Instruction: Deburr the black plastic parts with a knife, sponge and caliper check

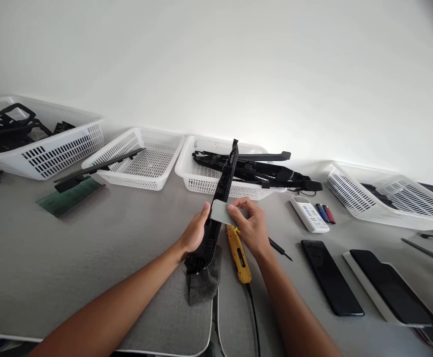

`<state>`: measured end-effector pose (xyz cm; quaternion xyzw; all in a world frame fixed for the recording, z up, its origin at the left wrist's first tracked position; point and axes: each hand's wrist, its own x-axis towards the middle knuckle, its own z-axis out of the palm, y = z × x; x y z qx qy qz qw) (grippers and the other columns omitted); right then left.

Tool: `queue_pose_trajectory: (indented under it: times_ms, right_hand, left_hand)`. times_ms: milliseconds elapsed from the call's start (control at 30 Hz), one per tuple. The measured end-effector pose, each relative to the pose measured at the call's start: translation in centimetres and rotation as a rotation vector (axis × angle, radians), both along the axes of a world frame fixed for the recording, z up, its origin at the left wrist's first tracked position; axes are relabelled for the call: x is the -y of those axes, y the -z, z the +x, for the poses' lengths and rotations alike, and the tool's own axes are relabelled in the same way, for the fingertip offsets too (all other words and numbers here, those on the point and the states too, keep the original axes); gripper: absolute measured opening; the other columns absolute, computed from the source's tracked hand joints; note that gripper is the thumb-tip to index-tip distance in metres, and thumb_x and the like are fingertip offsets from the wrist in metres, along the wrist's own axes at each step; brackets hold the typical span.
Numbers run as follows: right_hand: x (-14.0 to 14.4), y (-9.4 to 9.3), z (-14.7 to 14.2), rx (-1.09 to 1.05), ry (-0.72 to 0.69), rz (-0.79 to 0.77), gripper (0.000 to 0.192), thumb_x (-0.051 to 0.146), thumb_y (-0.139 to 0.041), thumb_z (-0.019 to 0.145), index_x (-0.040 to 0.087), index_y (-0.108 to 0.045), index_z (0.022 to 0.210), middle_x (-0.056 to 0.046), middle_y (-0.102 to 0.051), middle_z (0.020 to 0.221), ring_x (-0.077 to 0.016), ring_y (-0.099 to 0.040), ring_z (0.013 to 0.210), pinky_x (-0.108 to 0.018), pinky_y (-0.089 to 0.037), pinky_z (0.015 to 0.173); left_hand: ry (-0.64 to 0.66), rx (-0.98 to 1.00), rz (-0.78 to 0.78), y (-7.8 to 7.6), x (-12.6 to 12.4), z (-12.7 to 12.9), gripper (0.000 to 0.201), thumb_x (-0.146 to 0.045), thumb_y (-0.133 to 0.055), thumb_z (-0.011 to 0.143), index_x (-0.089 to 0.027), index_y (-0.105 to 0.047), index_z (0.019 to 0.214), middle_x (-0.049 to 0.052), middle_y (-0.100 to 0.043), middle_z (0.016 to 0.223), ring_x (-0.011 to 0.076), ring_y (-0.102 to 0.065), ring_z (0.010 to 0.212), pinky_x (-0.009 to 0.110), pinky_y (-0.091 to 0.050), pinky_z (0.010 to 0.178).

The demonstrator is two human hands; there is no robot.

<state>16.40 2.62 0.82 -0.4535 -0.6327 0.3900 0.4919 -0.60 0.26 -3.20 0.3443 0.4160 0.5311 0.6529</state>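
Note:
My left hand (194, 234) is closed around a long black plastic trim piece (225, 186), which slants up and away from me with its ribbed side showing. Between the thumb and fingers of my right hand (254, 229) is a thin grey rounded-corner card or pad (220, 212), lying across the trim piece near my left thumb. Whether the card touches the plastic I cannot tell. A dark grey cloth (204, 285) sits beneath the trim's near end. Just right of it, partly under my right hand, lies a yellow corded hand tool (239, 255).
White baskets (147, 183) line the wall, several holding black plastic parts (272, 171). On the right are a white box (310, 214), two lighters (326, 214), a black phone (331, 277) and another dark phone (391, 287). A green sheet (71, 198) lies left. A seam (216, 317) divides the tables.

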Motion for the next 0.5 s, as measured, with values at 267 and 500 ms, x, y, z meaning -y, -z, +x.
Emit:
queue_pose_trajectory:
  times_ms: [267, 500]
  right_hand:
    - [0.0, 0.2, -0.2, -0.004, 0.086, 0.021, 0.031, 0.053, -0.072, 0.093, 0.022, -0.070, 0.088, -0.003, -0.071, 0.086, -0.0208, -0.062, 0.079, -0.032, -0.049, 0.070]
    - [-0.4, 0.6, 0.3, 0.012, 0.033, 0.012, 0.031, 0.053, -0.073, 0.092, 0.022, -0.071, 0.088, -0.002, -0.072, 0.087, -0.0207, -0.063, 0.081, -0.032, -0.048, 0.074]
  left_hand:
    - [0.104, -0.015, 0.025, -0.6, 0.0, -0.2, 0.072, -0.083, -0.064, 0.087, -0.017, -0.081, 0.111, 0.008, -0.080, 0.092, 0.0253, -0.073, 0.088, 0.034, -0.054, 0.082]
    - [0.043, 0.010, -0.008, -1.0, -0.4, -0.6, 0.071, -0.087, -0.065, 0.083, -0.018, -0.079, 0.093, 0.003, -0.069, 0.066, 0.0187, -0.063, 0.059, 0.030, -0.051, 0.061]
